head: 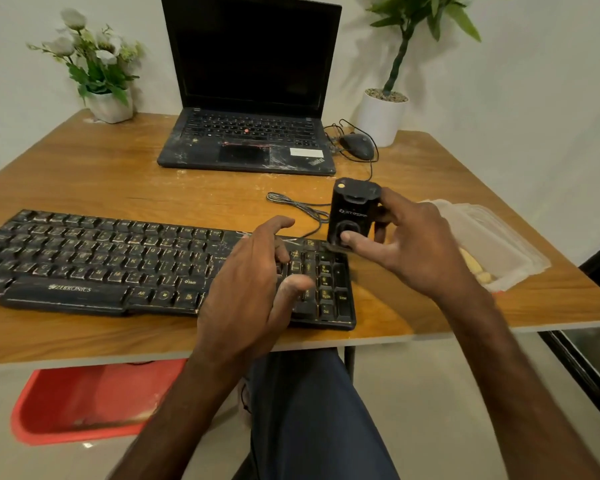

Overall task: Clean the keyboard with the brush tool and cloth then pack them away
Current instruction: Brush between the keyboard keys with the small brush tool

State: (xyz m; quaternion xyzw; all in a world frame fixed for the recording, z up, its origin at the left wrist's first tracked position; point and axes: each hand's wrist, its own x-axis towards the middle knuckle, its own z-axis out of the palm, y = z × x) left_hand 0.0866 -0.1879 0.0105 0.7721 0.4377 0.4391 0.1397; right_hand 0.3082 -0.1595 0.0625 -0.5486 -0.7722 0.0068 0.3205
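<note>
right hand (420, 247) grips brush tool (351, 211) — boxy, glossy black

Keyboard (118, 265): black, yellow legends, pale scuffing across keys. Brush tool (352, 211): black, one yellow dot at top corner. Table (101, 168): brown wood grain, pale edge. Laptop (250, 64): black, red pointer nub, whitish smears. Tub (84, 403) below table: red. Flower pot (111, 107) and plant pot (380, 116): white.

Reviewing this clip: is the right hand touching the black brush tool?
Touching. The head view shows the right hand gripping the black brush tool, thumb pressed on its front and fingers curled round its far side.
</note>
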